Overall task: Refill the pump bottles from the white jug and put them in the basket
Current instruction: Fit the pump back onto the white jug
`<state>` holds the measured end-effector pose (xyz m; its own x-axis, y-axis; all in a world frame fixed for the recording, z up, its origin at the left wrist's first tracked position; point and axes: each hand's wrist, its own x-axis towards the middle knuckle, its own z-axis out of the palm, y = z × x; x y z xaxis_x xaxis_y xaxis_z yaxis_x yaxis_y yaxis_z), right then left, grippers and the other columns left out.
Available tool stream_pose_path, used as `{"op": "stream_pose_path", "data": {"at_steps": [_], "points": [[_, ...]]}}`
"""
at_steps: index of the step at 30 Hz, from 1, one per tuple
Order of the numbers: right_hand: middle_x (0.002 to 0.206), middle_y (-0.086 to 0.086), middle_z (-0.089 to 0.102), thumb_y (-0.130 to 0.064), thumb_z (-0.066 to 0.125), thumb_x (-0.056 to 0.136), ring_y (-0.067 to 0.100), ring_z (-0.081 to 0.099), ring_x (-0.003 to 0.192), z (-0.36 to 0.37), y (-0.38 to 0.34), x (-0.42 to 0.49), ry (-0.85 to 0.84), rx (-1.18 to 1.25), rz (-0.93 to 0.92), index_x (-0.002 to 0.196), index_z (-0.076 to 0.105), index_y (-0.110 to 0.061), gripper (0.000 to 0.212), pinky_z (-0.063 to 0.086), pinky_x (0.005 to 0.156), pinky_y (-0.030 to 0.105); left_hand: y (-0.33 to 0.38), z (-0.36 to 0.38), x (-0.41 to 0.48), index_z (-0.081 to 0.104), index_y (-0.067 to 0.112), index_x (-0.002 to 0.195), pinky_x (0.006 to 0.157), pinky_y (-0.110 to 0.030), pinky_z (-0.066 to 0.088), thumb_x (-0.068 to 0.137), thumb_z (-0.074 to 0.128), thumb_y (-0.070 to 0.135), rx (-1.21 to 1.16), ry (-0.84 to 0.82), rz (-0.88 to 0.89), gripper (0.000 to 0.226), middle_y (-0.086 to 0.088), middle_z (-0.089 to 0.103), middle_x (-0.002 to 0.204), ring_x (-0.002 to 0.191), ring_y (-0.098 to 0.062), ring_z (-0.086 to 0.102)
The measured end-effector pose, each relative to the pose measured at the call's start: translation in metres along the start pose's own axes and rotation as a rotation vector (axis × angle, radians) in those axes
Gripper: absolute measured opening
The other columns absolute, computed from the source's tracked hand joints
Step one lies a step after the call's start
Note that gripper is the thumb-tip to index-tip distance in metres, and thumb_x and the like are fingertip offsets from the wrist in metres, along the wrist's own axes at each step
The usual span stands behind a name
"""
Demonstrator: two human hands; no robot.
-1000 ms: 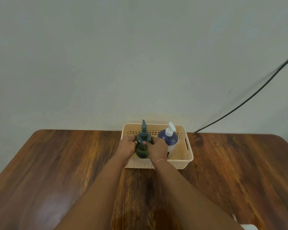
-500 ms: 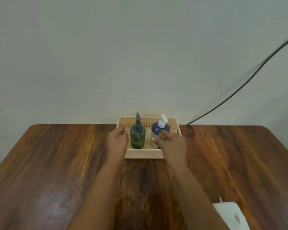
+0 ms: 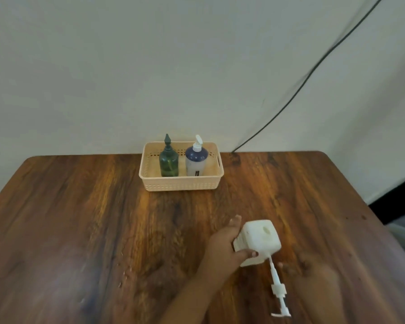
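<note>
Looking like a plain home room: wooden table (image 3: 80, 218) sitting against a bare pale wall (image 3: 126, 66), black cable (image 3: 311, 71) trailing down it, plastic basket (image 3: 180, 183) holding pump bottles (image 3: 168, 163).

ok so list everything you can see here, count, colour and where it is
basket: one, beige, far middle of the table
green bottle: one, dark green, upright in the basket, left side
blue bottle: one, blue and white, white pump top, upright in the basket, right side
jug: one, white, near right of the table, top hole open
pump: one, white, beside the jug on its near side
cable: one, black, along the wall
table: one, brown wood
left hand: grips the jug
right hand: blurred, next to the pump
</note>
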<state>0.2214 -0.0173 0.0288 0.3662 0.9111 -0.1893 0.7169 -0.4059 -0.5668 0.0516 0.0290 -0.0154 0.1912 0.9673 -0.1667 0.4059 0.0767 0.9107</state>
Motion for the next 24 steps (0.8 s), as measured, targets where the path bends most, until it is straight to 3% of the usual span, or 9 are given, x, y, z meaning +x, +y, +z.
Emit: {"op": "stream_pose_path", "data": {"at_steps": [3,7,10,15,18,21,24], "points": [[0.105,0.02,0.069,-0.013,0.072,0.077,0.034,0.062,0.096,0.022,0.038,0.0,-0.06,0.002,0.037,0.112,0.064,-0.003,0.037,0.047,0.087,0.04,0.011,0.014,-0.003,0.024,0.024,0.145,0.112,-0.025,0.019,0.073,0.075,0.032,0.076,0.03,0.003,0.089,0.008,0.029,0.153,0.141,-0.009,0.024],[0.103,0.014,0.07,-0.028,0.073,0.076,0.029,0.064,0.089,0.043,0.067,-0.006,-0.051,-0.037,0.085,0.116,0.061,-0.009,0.046,0.048,0.069,0.032,0.022,0.027,-0.009,0.025,0.02,0.145,0.115,-0.033,0.023,0.072,0.076,0.031,0.119,0.032,0.004,0.09,0.004,0.029,0.153,0.142,-0.014,0.024],[0.127,0.007,0.06,-0.033,0.064,0.083,0.024,0.06,0.107,0.056,0.078,-0.009,-0.088,-0.115,0.072,0.133,0.046,-0.014,0.056,0.053,0.084,0.033,0.028,0.035,-0.011,0.027,0.019,0.145,0.114,-0.032,0.024,0.073,0.075,0.034,0.179,0.055,0.021,0.088,0.003,0.03,0.153,0.142,-0.016,0.026],[0.134,0.005,0.055,-0.021,0.053,0.091,0.021,0.054,0.116,0.063,0.095,-0.018,-0.037,-0.199,-0.042,0.135,0.044,-0.013,0.046,0.045,0.095,0.028,0.032,0.049,-0.017,0.033,0.016,0.142,0.115,-0.034,0.029,0.075,0.073,0.032,0.216,0.075,0.041,0.08,0.003,0.032,0.152,0.14,-0.017,0.029],[0.118,0.009,0.063,-0.013,0.052,0.09,0.022,0.058,0.104,0.049,0.094,-0.024,-0.027,-0.183,-0.034,0.128,0.051,-0.011,0.038,0.049,0.09,0.031,0.033,0.053,-0.019,0.037,0.015,0.14,0.115,-0.032,0.029,0.077,0.072,0.028,0.225,0.098,0.024,0.074,0.003,0.036,0.15,0.139,-0.016,0.032],[0.09,0.01,0.065,-0.01,0.062,0.083,0.02,0.059,0.077,0.007,0.078,-0.027,0.09,-0.009,0.039,0.112,0.064,-0.006,0.029,0.052,0.068,0.033,0.033,0.055,-0.019,0.037,0.016,0.14,0.112,-0.029,0.027,0.076,0.073,0.028,0.224,0.078,-0.011,0.074,0.004,0.035,0.15,0.138,-0.016,0.033],[0.059,-0.007,0.059,-0.015,0.073,0.073,0.004,0.051,0.055,-0.064,0.058,-0.036,0.168,-0.02,-0.117,0.084,0.074,-0.017,0.011,0.034,0.046,0.02,0.034,0.056,-0.018,0.035,0.019,0.141,0.111,-0.032,0.031,0.076,0.072,0.031,0.262,0.047,-0.048,0.076,0.006,0.034,0.15,0.137,-0.019,0.035]]}}
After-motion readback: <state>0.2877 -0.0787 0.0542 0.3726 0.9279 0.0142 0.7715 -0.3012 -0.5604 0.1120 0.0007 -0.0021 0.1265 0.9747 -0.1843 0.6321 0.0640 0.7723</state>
